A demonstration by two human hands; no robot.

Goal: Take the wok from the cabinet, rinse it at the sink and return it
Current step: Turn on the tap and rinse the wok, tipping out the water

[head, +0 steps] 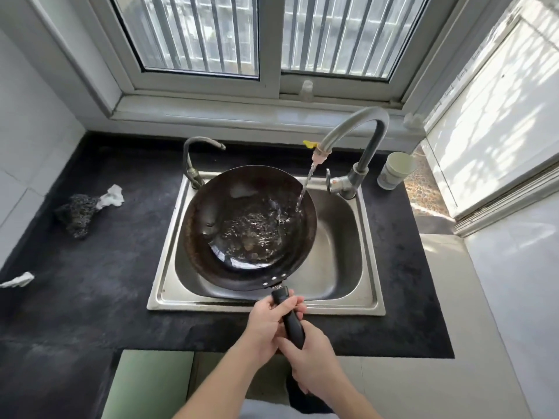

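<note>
The dark round metal wok (248, 228) is sitting over the left part of the stainless steel sink (370, 252). Its left rim is hanging past the basin edge, while its black handle (292, 323) is pointing at the near edge. The inside is looking brownish and worn, with water pooling and rippling in the bottom. A thin water stream (305, 189) is hitting the right inner wall, coming from the tall curved grey faucet (363, 131).

Both hands are on the handle. The left hand (266, 322) is wrapping its fingers around the part nearer the wok, and the right hand (311, 358) is gripping the end closest to the body.

Room-wise, the black stone counter (90, 282) is giving plenty of space to the left. A dark steel-wool scrubber (75, 216) with a white rag scrap (113, 196) is lying well apart from the sink. A small grey faucet (193, 158) is standing right behind the wok's far-left rim, so it's tight there. The right side of the basin is showing bare steel. A pale plastic cup (396, 170) is tipping on the far right of the counter, near the tall faucet's base.

The drain is hiding under the wok, and the right palm is covering the handle's end.
</note>
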